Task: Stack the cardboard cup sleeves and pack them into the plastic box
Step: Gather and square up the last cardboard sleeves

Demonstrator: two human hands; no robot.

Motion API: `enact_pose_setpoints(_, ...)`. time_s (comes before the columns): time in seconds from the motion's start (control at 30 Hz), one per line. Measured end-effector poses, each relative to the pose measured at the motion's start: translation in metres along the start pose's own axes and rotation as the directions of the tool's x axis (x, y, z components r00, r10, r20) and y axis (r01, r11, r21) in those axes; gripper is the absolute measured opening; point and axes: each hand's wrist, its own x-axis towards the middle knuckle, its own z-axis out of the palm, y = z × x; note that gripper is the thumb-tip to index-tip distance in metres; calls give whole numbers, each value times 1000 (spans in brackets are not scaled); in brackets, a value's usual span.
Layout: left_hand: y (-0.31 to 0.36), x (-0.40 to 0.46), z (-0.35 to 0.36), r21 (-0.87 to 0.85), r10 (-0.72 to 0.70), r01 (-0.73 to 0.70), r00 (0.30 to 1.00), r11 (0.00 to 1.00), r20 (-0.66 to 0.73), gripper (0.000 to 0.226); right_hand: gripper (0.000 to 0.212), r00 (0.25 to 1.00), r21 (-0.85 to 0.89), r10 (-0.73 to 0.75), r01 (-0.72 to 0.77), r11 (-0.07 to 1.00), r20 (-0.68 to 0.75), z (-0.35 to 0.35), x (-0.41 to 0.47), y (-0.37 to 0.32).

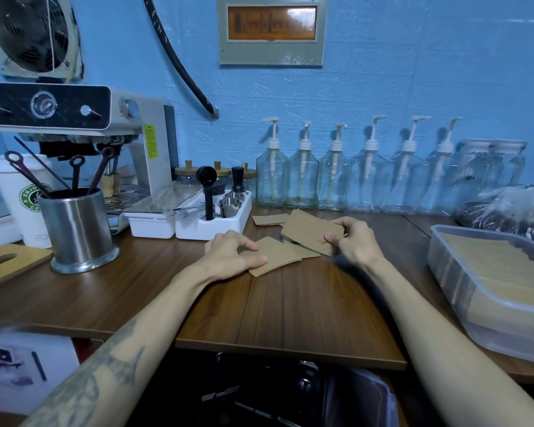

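Observation:
Flat brown cardboard cup sleeves lie on the wooden counter. My left hand [233, 252] rests with its fingers pinching one sleeve [278, 257] that lies flat on the wood. My right hand [350, 240] holds another sleeve [309, 231] by its right end, lifted and tilted above a third sleeve lying under it. One more sleeve [270, 219] lies further back near the bottles. The clear plastic box [463, 288] stands at the right edge, filled with a row of sleeves packed on edge.
A white tray of coffee tools [213, 220] and a steel utensil cup [77, 229] stand to the left. Glass pump bottles [302, 177] line the back wall. A bag of dark beans [512, 211] sits behind the box. An espresso machine [74, 118] is far left.

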Motion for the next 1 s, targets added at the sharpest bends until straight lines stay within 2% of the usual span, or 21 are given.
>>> enact_pose_setpoints(0.1, 4, -5, 2, 113, 39, -46, 997, 992, 61, 81, 22, 1000, -9, -4, 4, 1000, -2, 0, 1, 0)
enact_pose_setpoints(0.23, 7, -9, 1, 117, 78, -89, 992, 989, 95, 78, 21, 1000, -20, -7, 7, 1000, 13, 0, 2, 1)
enact_pose_setpoints(0.43, 4, -6, 1, -89, 173, -169, 984, 981, 39, 61, 20, 999, -24, -17, 19, 1000, 51, -1, 0, 0)
enact_pose_setpoints(0.6, 6, -6, -2, -323, 206, -202, 978, 924, -24, 50, 25, 998, -11, -35, 35, 999, 58, -2, 0, 1)
enact_pose_setpoints(0.73, 11, -8, -7, -458, 130, -156, 988, 875, -88, 45, 26, 997, 10, -30, 29, 1000, 73, -2, 1, 3)
enact_pose_setpoints(0.87, 17, -10, -14, -667, 39, -97, 994, 739, -102, 50, 29, 996, 19, -39, 38, 999, 75, -1, 3, 4)
enact_pose_setpoints(1.0, 14, -7, -14, -704, 36, -96, 994, 704, -100, 55, 34, 995, 27, -73, 71, 997, 74, 0, 3, 3)
